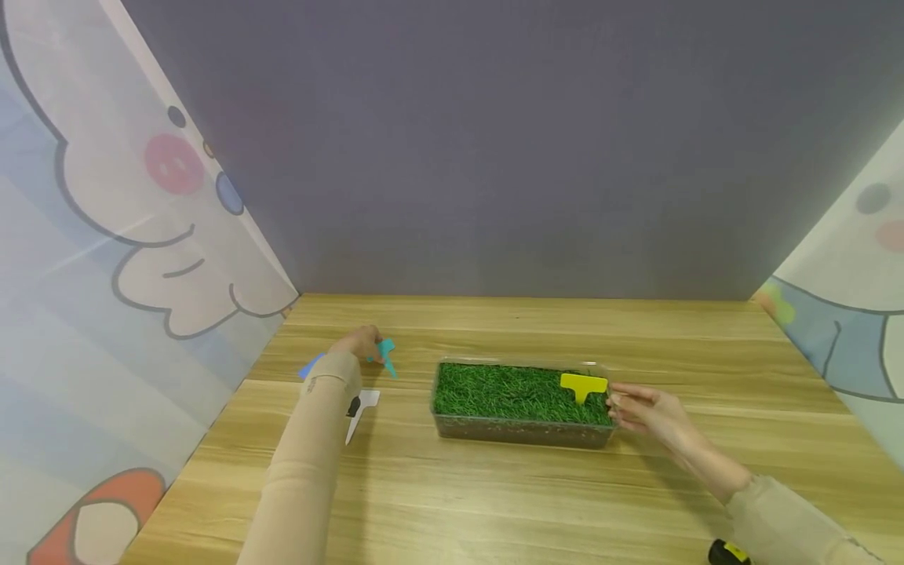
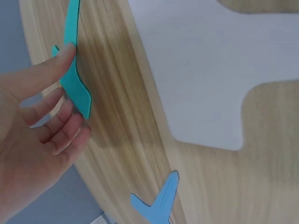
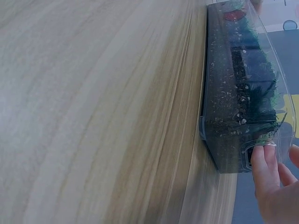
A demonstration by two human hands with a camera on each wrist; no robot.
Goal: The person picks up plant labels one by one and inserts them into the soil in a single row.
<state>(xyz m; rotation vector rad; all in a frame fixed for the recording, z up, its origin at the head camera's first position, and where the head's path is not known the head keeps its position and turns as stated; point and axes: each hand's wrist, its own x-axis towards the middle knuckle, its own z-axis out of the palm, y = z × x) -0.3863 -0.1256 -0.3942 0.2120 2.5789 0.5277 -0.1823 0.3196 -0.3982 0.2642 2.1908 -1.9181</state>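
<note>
My left hand point(image 1: 359, 343) pinches a teal T-shaped plant label point(image 1: 388, 357) over the left part of the table. In the left wrist view the thumb lies on the label's stem, with the other fingers behind and below. At the right end of a clear planter box point(image 1: 523, 432), my right hand point(image 1: 660, 414) holds the rim, its fingers at the end handle in the right wrist view. The box contains dark soil and green grass point(image 1: 504, 391). A yellow T-shaped label point(image 1: 583, 384) stands in the grass at the right end.
A white label point(image 1: 368, 399) lies left of the box, near the left forearm. Partly behind the left sleeve is a blue label point(image 1: 311, 366). A black and yellow object point(image 1: 727, 552) shows beside the right sleeve. A grey panel point(image 1: 494, 157) rises behind the wooden table.
</note>
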